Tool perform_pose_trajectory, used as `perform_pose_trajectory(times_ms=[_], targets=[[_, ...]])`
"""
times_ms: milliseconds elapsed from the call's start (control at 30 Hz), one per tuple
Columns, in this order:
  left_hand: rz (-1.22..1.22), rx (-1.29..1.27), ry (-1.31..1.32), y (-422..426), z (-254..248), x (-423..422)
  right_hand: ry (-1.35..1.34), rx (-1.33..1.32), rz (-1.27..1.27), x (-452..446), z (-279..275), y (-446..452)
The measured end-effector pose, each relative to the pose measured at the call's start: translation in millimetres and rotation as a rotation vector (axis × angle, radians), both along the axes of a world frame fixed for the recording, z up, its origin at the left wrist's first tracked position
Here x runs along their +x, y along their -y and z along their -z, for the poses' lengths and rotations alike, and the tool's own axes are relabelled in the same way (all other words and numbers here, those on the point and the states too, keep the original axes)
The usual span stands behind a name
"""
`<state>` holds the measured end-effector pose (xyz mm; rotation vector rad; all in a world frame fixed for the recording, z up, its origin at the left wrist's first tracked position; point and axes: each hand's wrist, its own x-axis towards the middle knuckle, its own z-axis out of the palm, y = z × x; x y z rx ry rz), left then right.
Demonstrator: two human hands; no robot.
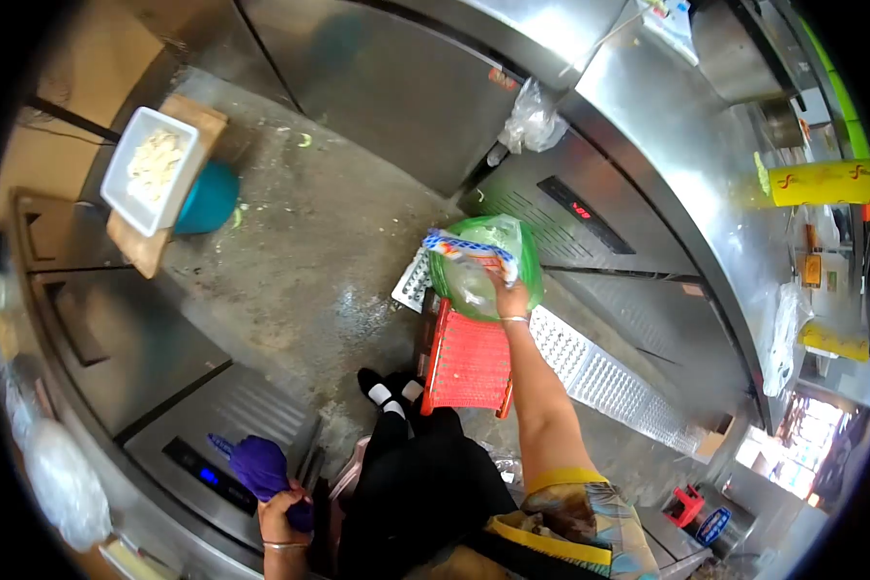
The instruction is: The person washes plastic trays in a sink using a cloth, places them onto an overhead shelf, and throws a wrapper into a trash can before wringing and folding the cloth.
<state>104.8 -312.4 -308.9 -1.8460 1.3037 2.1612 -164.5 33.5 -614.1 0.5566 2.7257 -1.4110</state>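
My left hand [277, 517], low in the view, is wrapped round a bunched purple cloth [259, 466] in front of a steel cabinet door. Farther forward and to the right, my right hand [511, 296] grips one end of a white plastic packet with blue and orange print [469, 253]. The packet is over a green basin [535, 280] that has clear plastic in it. Just below the basin stands a red woven stool [469, 362].
Perforated metal strips [614, 377] lie beside the stool. At the left, a white tub of pale pieces [118, 179] rests on a wooden board [143, 253] above a teal bucket [208, 200]. Steel cabinets [387, 92] border the floor. A pot with red handles [720, 517] is at lower right.
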Motion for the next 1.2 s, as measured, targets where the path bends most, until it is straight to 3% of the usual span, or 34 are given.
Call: perform_pose_trajectory(times_ms=[33,100,133,200,233,333,400,467,567,667,733,800,867,933,1067,1133,1200], targets=[[0.01,0.007,0.056,-0.6,11.3,-1.5,0.012,0.016,0.015,0.6,13.3,1.9],[-0.014,0.076,0.079,5.1,38.6,7.5,0.488,0.144,0.141,-7.3,39.0,5.3],[-0.043,0.085,0.086,5.8,45.2,7.6,0.494,0.151,0.15,-7.6,62.6,-2.3],[-0.006,0.129,0.21,16.1,56.0,14.0,0.661,0.434,-0.107,-13.2,103.1,-19.6],[0.025,0.164,0.331,20.2,59.7,16.8,0.717,0.398,-0.159,-17.3,111.0,-27.0],[0.033,0.122,0.315,21.0,74.9,7.2,0.806,0.657,-0.273,-33.4,133.8,-24.2],[0.063,0.096,0.319,17.7,76.5,-11.6,0.842,0.64,-0.163,-51.2,118.0,-5.5],[0.02,0.094,0.396,15.9,93.8,-18.3,0.708,0.599,-0.09,-80.2,111.6,14.6],[0.034,0.11,0.368,22.6,122.4,-1.6,0.694,0.763,-0.225,-78.2,218.4,-2.7],[-0.002,0.092,0.431,19.3,119.3,-13.3,0.682,1.138,-0.429,-73.2,243.4,-8.5],[-0.095,0.112,0.35,18.5,120.6,-5.8,0.622,1.289,-0.529,-83.0,182.5,2.9],[-0.146,0.114,0.331,19.6,116.4,-8.7,0.764,1.144,-0.579,-93.3,75.4,36.4],[-0.042,0.237,0.269,28.2,112.3,-6.5,0.723,0.858,-0.523,-91.9,56.9,13.3],[-0.145,0.098,0.172,21.2,102.2,-26.8,0.42,0.686,-0.4,-79.2,75.3,-20.7],[-0.08,0.067,-0.013,20.8,81.0,-36.8,-0.033,0.57,-0.521,-35.4,5.8,-12.5],[0.005,0.123,-0.116,22.2,41.5,-54.8,0.067,0.088,-0.289,-1.0,-63.6,32.4],[0.025,0.153,-0.19,18.4,14.3,-60.9,0.223,-0.369,-0.386,40.4,-137.7,99.6]])
